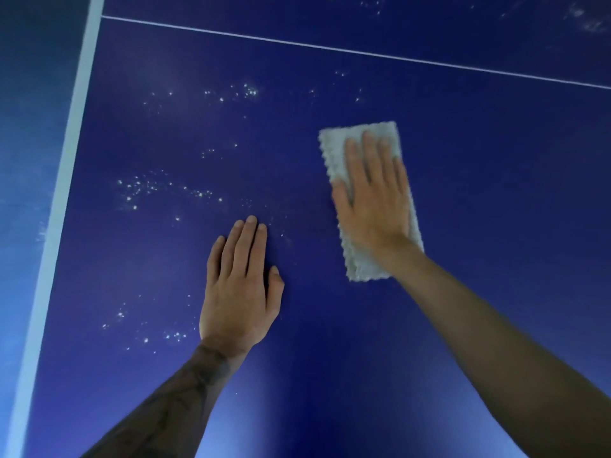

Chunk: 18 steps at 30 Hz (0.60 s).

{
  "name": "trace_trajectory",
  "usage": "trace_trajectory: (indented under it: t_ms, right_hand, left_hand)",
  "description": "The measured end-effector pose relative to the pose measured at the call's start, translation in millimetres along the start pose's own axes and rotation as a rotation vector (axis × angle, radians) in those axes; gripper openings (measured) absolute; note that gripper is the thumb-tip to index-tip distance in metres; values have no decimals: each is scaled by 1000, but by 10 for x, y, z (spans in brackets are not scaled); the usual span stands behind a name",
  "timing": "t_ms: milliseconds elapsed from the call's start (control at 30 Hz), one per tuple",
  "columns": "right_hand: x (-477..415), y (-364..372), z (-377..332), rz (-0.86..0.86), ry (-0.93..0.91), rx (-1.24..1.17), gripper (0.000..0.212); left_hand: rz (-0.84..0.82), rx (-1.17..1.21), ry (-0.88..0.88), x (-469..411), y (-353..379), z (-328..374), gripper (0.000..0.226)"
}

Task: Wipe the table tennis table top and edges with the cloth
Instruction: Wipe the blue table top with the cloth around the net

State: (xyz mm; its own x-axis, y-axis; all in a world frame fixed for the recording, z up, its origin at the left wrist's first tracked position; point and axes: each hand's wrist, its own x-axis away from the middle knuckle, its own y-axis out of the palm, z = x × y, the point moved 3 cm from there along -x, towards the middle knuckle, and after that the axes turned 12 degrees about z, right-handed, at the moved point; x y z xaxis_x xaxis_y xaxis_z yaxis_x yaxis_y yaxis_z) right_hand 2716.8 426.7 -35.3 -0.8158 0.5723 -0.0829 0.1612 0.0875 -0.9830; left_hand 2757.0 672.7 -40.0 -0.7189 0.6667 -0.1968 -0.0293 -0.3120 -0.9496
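The dark blue table tennis table top [479, 180] fills the view. A folded pale grey cloth [337, 150] lies flat on it, right of centre. My right hand [373, 196] presses down on the cloth with straight fingers spread over it. Bare on the table to the left of the cloth, my left hand [241, 285] rests flat with fingers straight and together. White specks [145, 190] dot the surface left of and beyond my left hand.
A wide white edge line [71, 160] runs along the table's left side, with blurred blue floor beyond it. A thin white line [330, 47] crosses the far part of the top. More white smears [582, 18] show at the far right.
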Motion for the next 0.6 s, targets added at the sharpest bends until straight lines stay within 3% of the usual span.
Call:
trace_trajectory:
  t_ms: [100,200,300,400,600]
  right_hand:
    - [-573,-12,101,48,176,41,69]
    - [-1000,48,-155,37,213,8,69]
    - [-819,89,-537,2,-10,-42,69]
    - [-489,65,-438,-41,-176,-19,68]
    - [-1108,33,-95,14,156,19,68]
  left_hand:
    - [-6,-2,-2,-2,13,-6,62]
    - [-6,0,1,-6,27,-5,62]
    - [0,0,5,1,27,-13,62]
    - [-2,-2,-1,6,21,-21,62]
    - [-11,3,-6,1,26,-12,62]
